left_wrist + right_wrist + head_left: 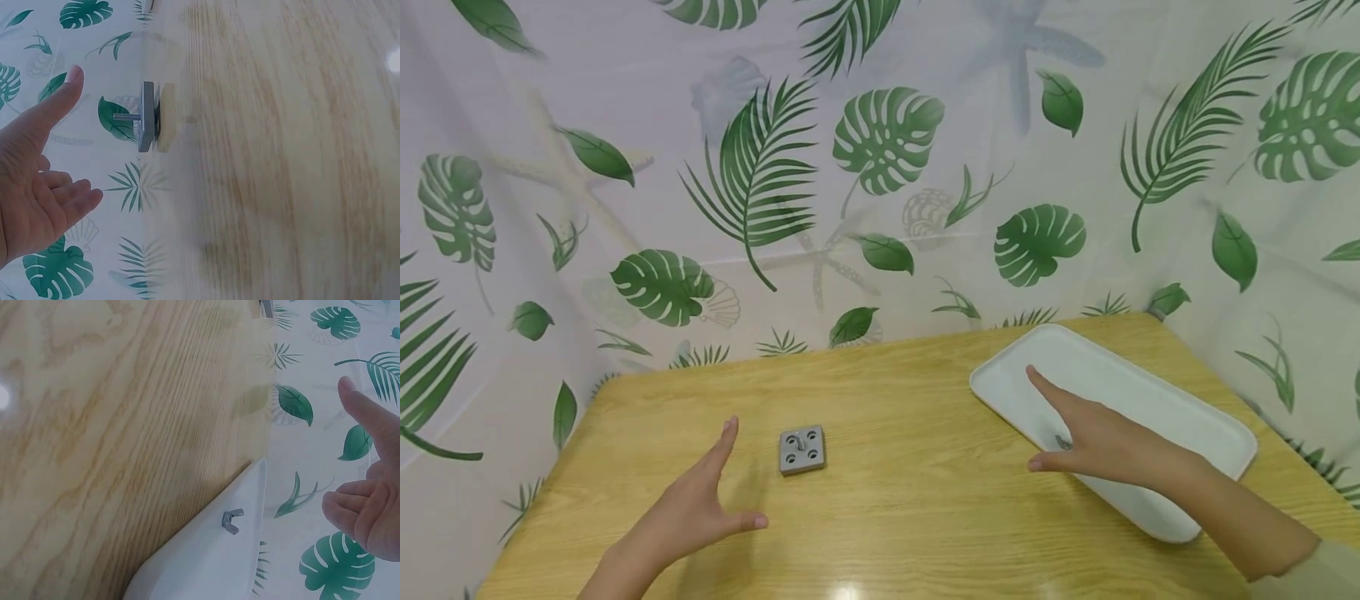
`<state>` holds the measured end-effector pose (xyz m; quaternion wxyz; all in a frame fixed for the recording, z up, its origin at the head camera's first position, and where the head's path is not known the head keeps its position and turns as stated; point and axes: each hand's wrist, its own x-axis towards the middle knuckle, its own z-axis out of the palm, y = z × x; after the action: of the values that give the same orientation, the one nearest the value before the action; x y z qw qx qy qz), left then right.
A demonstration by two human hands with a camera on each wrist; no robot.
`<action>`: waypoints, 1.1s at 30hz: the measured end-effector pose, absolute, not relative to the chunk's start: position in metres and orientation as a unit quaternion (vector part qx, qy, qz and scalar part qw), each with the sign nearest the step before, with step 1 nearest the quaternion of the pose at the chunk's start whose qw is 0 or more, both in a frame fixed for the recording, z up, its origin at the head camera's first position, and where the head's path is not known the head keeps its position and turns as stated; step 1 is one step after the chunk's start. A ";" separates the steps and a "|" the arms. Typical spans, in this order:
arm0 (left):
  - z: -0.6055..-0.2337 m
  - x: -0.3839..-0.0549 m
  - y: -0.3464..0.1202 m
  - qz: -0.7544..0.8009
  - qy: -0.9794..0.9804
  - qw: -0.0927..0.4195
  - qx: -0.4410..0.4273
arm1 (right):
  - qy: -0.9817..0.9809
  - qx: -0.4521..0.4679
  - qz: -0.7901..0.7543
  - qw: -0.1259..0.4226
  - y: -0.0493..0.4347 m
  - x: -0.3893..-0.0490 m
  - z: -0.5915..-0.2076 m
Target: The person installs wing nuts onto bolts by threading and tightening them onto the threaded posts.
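A small grey square block (802, 450) with holes at its corners lies on the table, left of centre. In the left wrist view a thin threaded-looking post (127, 117) stands out from the middle of that block. My left hand (688, 508) hovers to the left of it, thumb and fingers spread, holding nothing. Over the near left edge of a white tray (1213, 425) my right hand (1093, 437) is held with thumb and fingers apart, also with nothing in it. A silver wing nut (232, 520) lies in the tray, partly hidden by the right hand in the head view.
The light wooden table (895, 417) carries the tray at an angle on its right side. Behind the table and along both sides hangs a white cloth (925, 275) printed with green leaves.
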<state>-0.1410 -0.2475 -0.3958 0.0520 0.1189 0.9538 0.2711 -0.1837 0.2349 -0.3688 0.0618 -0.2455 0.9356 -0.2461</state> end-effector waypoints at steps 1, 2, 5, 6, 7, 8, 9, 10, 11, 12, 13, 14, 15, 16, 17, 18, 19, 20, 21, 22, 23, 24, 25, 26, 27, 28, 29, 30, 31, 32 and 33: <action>-0.396 -0.142 -0.248 0.287 0.949 0.058 0.119 | 0.933 -0.246 -0.255 0.067 0.233 -0.184 -0.369; -0.396 -0.142 -0.248 0.306 0.942 0.066 0.120 | 0.930 -0.246 -0.264 0.073 0.232 -0.184 -0.369; -0.398 -0.145 -0.251 0.366 0.918 0.094 0.123 | 0.915 -0.251 -0.305 0.087 0.226 -0.184 -0.370; -0.399 -0.146 -0.253 0.383 0.909 0.102 0.125 | 0.909 -0.253 -0.318 0.089 0.224 -0.184 -0.371; -0.400 -0.146 -0.254 0.397 0.902 0.110 0.125 | 0.905 -0.256 -0.327 0.088 0.222 -0.184 -0.371; -0.401 -0.147 -0.255 0.408 0.896 0.117 0.129 | 0.902 -0.259 -0.334 0.086 0.220 -0.184 -0.371; -0.401 -0.148 -0.256 0.416 0.891 0.122 0.132 | 0.899 -0.264 -0.339 0.081 0.218 -0.184 -0.371; -0.402 -0.149 -0.257 0.423 0.886 0.128 0.137 | 0.898 -0.265 -0.342 0.076 0.216 -0.185 -0.372; -0.403 -0.150 -0.258 0.430 0.882 0.132 0.142 | 0.897 -0.267 -0.344 0.071 0.214 -0.186 -0.372; -0.403 -0.151 -0.259 0.435 0.878 0.135 0.147 | 0.897 -0.266 -0.346 0.067 0.213 -0.187 -0.373; -0.404 -0.151 -0.260 0.438 0.875 0.136 0.156 | 0.896 -0.265 -0.350 0.065 0.211 -0.188 -0.373; -0.404 -0.152 -0.261 0.443 0.871 0.137 0.164 | 0.895 -0.262 -0.354 0.064 0.209 -0.189 -0.374; -0.404 -0.153 -0.261 0.448 0.867 0.138 0.169 | 0.893 -0.259 -0.362 0.065 0.208 -0.190 -0.375; -0.404 -0.154 -0.262 0.453 0.863 0.140 0.172 | 0.891 -0.255 -0.369 0.067 0.206 -0.192 -0.376; -0.404 -0.154 -0.262 0.458 0.861 0.140 0.174 | 0.889 -0.251 -0.377 0.069 0.204 -0.193 -0.377; -0.404 -0.155 -0.262 0.461 0.859 0.140 0.174 | 0.887 -0.249 -0.383 0.069 0.201 -0.195 -0.378; -0.404 -0.156 -0.262 0.467 0.856 0.143 0.170 | 0.885 -0.249 -0.388 0.070 0.199 -0.196 -0.379; -0.405 -0.157 -0.262 0.474 0.852 0.148 0.165 | 0.883 -0.246 -0.393 0.071 0.196 -0.198 -0.380; -0.405 -0.157 -0.262 0.478 0.850 0.152 0.159 | 0.882 -0.246 -0.396 0.072 0.194 -0.199 -0.381; -0.405 -0.158 -0.262 0.484 0.848 0.154 0.154 | 0.881 -0.243 -0.400 0.074 0.191 -0.200 -0.382; -0.406 -0.159 -0.261 0.488 0.846 0.155 0.149 | 0.878 -0.242 -0.405 0.078 0.188 -0.201 -0.382; -0.407 -0.159 -0.261 0.493 0.844 0.157 0.143 | 0.876 -0.241 -0.410 0.082 0.186 -0.202 -0.383; -0.407 -0.160 -0.261 0.497 0.842 0.157 0.138 | 0.873 -0.239 -0.416 0.088 0.183 -0.203 -0.384; -0.408 -0.161 -0.262 0.499 0.842 0.156 0.134 | 0.869 -0.236 -0.424 0.094 0.180 -0.204 -0.385; -0.409 -0.162 -0.262 0.502 0.842 0.154 0.128 | 0.866 -0.236 -0.429 0.099 0.178 -0.205 -0.386; -0.410 -0.162 -0.262 0.502 0.843 0.152 0.122 | 0.862 -0.235 -0.436 0.104 0.176 -0.206 -0.387; -0.411 -0.163 -0.263 0.501 0.845 0.149 0.116 | 0.860 -0.238 -0.439 0.108 0.173 -0.207 -0.388; -0.411 -0.164 -0.263 0.499 0.847 0.146 0.110 | 0.858 -0.239 -0.441 0.110 0.171 -0.208 -0.389; -0.412 -0.164 -0.263 0.498 0.849 0.143 0.105 | 0.858 -0.243 -0.440 0.110 0.169 -0.209 -0.390; -0.413 -0.165 -0.263 0.496 0.851 0.141 0.101 | 0.856 -0.246 -0.440 0.111 0.167 -0.210 -0.391; -0.413 -0.166 -0.263 0.495 0.852 0.138 0.098 | 0.856 -0.249 -0.440 0.112 0.165 -0.211 -0.393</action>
<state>-0.1659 -0.2632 -0.4134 0.1385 0.0978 0.8525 0.4945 -0.2111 0.1651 -0.3925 0.1122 -0.2492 0.8556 -0.4395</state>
